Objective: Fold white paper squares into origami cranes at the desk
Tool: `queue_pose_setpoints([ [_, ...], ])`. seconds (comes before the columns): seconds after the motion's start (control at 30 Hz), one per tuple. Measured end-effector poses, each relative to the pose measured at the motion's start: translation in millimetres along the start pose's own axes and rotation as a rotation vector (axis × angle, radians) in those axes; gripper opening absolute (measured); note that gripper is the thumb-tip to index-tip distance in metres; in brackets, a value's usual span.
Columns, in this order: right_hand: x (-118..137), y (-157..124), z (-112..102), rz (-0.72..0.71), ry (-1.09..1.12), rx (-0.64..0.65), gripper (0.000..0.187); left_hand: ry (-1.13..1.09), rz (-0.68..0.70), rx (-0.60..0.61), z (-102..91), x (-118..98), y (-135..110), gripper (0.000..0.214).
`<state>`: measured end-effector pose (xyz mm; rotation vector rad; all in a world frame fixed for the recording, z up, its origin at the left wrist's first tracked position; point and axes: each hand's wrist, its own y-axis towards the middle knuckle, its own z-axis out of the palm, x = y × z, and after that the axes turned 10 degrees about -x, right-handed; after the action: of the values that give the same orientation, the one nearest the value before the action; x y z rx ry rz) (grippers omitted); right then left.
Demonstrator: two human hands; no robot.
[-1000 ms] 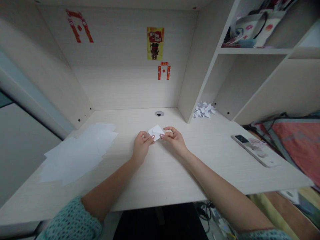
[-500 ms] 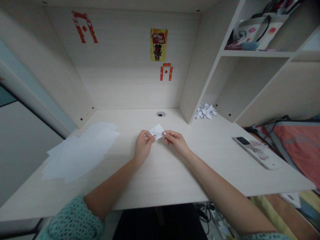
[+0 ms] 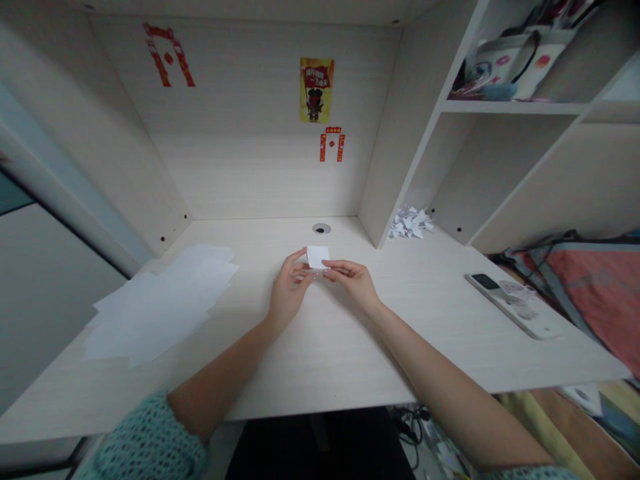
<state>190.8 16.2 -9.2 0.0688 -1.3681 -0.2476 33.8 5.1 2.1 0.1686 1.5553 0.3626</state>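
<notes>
Loose sheets of white paper [image 3: 160, 303] lie fanned across the left of the pale wood-grain table [image 3: 320, 360], and a small heap of folded white paper pieces [image 3: 410, 223] sits in its far right corner beneath a white shelf [image 3: 510, 107]. A phone in a patterned white case [image 3: 515, 307] lies at the right edge, near red-and-grey bedding [image 3: 595, 287], while a yellow-and-red poster [image 3: 317, 90] and red paper decorations [image 3: 331, 145] mark the back wall.
</notes>
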Motion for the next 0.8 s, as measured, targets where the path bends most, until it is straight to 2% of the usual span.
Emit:
queue_pose_setpoints([
  [0.13, 0.2, 0.6, -0.2, -0.020, -0.022, 0.008, 0.020, 0.011, 0.034, -0.004, -1.9, 0.0, 1.6, 0.051],
  [0.3, 0.6, 0.4, 1.0, -0.033, -0.030, 0.028, 0.017, 0.148, 0.062, 0.018, -2.4, 0.8, -0.1, 0.025],
  [0.47, 1.8, -1.9, 2.1, -0.032, -0.026, 0.069, 0.025, 0.186, 0.074, -0.039, -3.6, -0.7, -2.6, 0.019],
  [0.67, 6.1, -4.3, 3.3, -0.033, -0.116, -0.035, 0.014, 0.156, 0.041, -0.078, -0.4, -6.3, -4.7, 0.016],
  [0.8, 7.4, -4.5, 2.6, -0.053, -0.141, -0.048, 0.013, 0.164, 0.019, -0.123, -1.0, -8.4, -4.4, 0.016],
])
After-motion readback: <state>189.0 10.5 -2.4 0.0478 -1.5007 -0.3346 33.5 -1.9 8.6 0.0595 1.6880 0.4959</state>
